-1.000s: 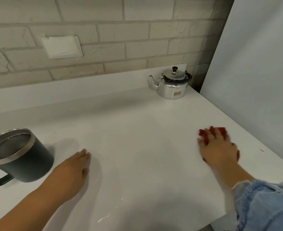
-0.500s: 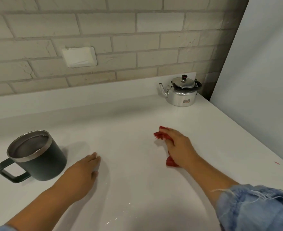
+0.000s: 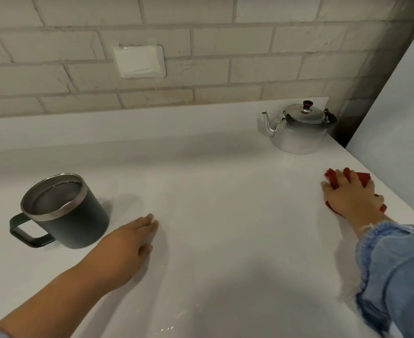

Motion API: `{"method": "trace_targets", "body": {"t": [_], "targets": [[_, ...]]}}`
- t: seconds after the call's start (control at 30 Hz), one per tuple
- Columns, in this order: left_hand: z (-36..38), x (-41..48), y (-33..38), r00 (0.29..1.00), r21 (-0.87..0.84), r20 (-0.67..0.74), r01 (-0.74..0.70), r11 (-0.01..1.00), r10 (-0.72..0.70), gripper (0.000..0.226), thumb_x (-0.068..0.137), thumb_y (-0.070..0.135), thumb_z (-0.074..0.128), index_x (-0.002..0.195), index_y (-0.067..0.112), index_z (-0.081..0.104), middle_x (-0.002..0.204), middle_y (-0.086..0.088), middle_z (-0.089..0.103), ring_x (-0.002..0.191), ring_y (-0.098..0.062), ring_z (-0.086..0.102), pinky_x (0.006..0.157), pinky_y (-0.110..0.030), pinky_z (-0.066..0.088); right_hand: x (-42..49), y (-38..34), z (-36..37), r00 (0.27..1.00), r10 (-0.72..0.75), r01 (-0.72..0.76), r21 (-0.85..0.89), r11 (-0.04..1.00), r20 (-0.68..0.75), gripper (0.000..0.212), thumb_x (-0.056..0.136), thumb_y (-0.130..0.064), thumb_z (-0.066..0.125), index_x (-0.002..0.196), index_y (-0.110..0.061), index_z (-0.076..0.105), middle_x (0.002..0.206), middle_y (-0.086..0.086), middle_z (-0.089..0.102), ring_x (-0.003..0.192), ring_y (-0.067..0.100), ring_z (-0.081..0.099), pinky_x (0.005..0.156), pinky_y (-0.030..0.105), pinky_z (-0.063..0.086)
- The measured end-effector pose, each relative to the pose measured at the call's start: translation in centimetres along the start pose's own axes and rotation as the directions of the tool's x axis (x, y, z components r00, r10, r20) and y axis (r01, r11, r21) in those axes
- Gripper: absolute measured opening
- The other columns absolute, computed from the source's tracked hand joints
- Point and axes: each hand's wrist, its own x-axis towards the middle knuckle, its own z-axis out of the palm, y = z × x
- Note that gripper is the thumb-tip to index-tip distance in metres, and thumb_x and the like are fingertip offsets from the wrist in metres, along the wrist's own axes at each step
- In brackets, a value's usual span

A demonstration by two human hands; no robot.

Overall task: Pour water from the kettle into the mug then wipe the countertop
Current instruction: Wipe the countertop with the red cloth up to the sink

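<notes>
- Wiping is the step in hand, I judge: my right hand [image 3: 350,195] lies flat on the red cloth [image 3: 332,178], fingers spread, pressing it onto the countertop [image 3: 225,203] rather than closing round it.
- Kettle [image 3: 298,129] as my landmark: it stands upright in the far corner against the brick wall, lid on, spout turned toward the mug. The cloth sits in front of the kettle, near but apart, close to the counter's right edge.
- Mug [image 3: 62,211]: well apart from the kettle, off to its left and nearer me, upright, handle pointing away from the kettle. Something glints inside (water, I think, though I cannot be sure), so I take the pouring as done.
- My left hand [image 3: 128,245] rests open, palm down on the counter just beside the mug, holding nothing.
- Risks: a wide stroke back toward the kettle could knock it; a sweep across could nudge the mug and slop it; pushing outward could send the cloth over the edge; small bright droplets nearest me could be missed.
</notes>
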Motion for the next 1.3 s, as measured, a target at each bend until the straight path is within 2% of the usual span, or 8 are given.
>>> {"method": "trace_targets", "body": {"t": [0.2, 0.37, 0.53, 0.67, 0.87, 1.0, 1.1, 1.3], "targets": [[0.0, -0.1, 0.0, 1.0, -0.011, -0.008, 0.005, 1.0, -0.005, 0.052, 0.097, 0.034, 0.038, 0.146, 0.034, 0.02, 0.155, 0.019, 0.011, 0.142, -0.005, 0.018, 0.111, -0.017, 0.013, -2.8, -8.7, 1.2, 0.93, -0.366, 0.36, -0.103, 0.927, -0.038, 0.057, 0.095, -0.052, 0.019, 0.148, -0.033, 0.012, 0.16, -0.006, 0.008, 0.145, 0.03, 0.012, 0.109, 0.05, 0.029], [-0.4, 0.2, 0.1, 0.999, -0.024, -0.036, -0.008, 1.0, 0.007, 0.047, 0.096, 0.035, 0.041, 0.142, 0.031, 0.033, 0.153, 0.015, 0.025, 0.139, -0.007, 0.028, 0.109, -0.017, 0.02, -10.5, -15.8, 4.2, 0.705, -0.706, 0.705, -0.045, 0.708, -0.072, 0.051, 0.094, -0.044, 0.032, 0.145, -0.036, 0.029, 0.157, -0.012, 0.019, 0.142, 0.02, 0.02, 0.109, 0.039, 0.027], [-0.7, 0.6, 0.1, 0.989, -0.052, -0.072, 0.123, 0.991, -0.127, 0.06, 0.092, 0.042, 0.048, 0.145, 0.025, 0.027, 0.155, 0.01, 0.023, 0.14, -0.01, 0.027, 0.11, -0.02, 0.022, -14.2, -17.1, 4.6, 0.522, -0.847, 0.819, 0.336, 0.465, -0.099, 0.045, 0.092, -0.014, 0.046, 0.132, -0.033, 0.052, 0.142, -0.023, 0.042, 0.126, -0.002, 0.034, 0.108, 0.015, 0.027], [-0.8, 1.0, -0.2, 0.988, 0.0, 0.016, 0.155, 0.988, -0.155, 0.066, 0.092, 0.047, 0.044, 0.147, 0.021, 0.019, 0.158, 0.007, 0.011, 0.143, -0.01, 0.018, 0.113, -0.021, 0.018, -11.3, -17.3, 1.0, 0.659, -0.732, 0.577, 0.74, 0.346, -0.172, 0.044, 0.088, 0.001, 0.048, 0.119, -0.026, 0.064, 0.12, -0.026, 0.058, 0.102, -0.006, 0.056, 0.078, 0.002, 0.045], [-1.3, 1.0, -0.4, 0.987, -0.038, 0.061, 0.152, 0.988, -0.149, 0.068, 0.091, 0.045, 0.048, 0.148, 0.023, 0.017, 0.158, 0.008, 0.008, 0.144, -0.008, 0.012, 0.115, -0.023, 0.016, -0.6, -16.3, 0.4, 0.848, -0.522, 0.527, 0.26, 0.809, -0.093, 0.048, 0.096, -0.025, 0.042, 0.143, -0.018, 0.037, 0.152, 0.005, 0.034, 0.137, 0.027, 0.031, 0.114, 0.041, 0.025], [-1.4, 0.9, -0.5, 0.987, -0.072, 0.051, 0.157, 0.985, -0.154, 0.069, 0.09, 0.043, 0.052, 0.147, 0.024, 0.02, 0.158, 0.009, 0.01, 0.144, -0.007, 0.011, 0.114, -0.021, 0.013, 0.2, -19.1, 2.0, 0.852, -0.523, 0.524, -0.059, 0.85, 0.03, 0.056, 0.096, -0.044, 0.026, 0.148, -0.026, 0.017, 0.159, 0.0, 0.013, 0.145, 0.028, 0.008, 0.113, 0.053, 0.019], [-1.3, 0.9, -0.6, 0.986, -0.081, 0.04, 0.162, 0.983, -0.159, 0.069, 0.09, 0.043, 0.053, 0.147, 0.024, 0.02, 0.158, 0.01, 0.01, 0.144, -0.007, 0.011, 0.114, -0.02, 0.013, -2.5, -22.4, 2.9, 0.715, -0.699, 0.698, -0.067, 0.713, 0.01, 0.054, 0.096, -0.045, 0.028, 0.148, -0.029, 0.02, 0.159, -0.003, 0.012, 0.146, 0.025, 0.009, 0.113, 0.046, 0.023], [-1.2, 0.9, -0.4, 0.984, -0.083, 0.047, 0.172, 0.981, -0.169, 0.069, 0.089, 0.043, 0.053, 0.147, 0.025, 0.019, 0.158, 0.01, 0.009, 0.144, -0.007, 0.011, 0.114, -0.021, 0.013, -11.8, -24.6, 4.7, 0.218, -0.976, 0.97, 0.106, 0.217, 0.002, 0.049, 0.094, -0.026, 0.045, 0.142, -0.035, 0.037, 0.155, -0.012, 0.026, 0.143, 0.013, 0.019, 0.115, 0.034, 0.02]]}}
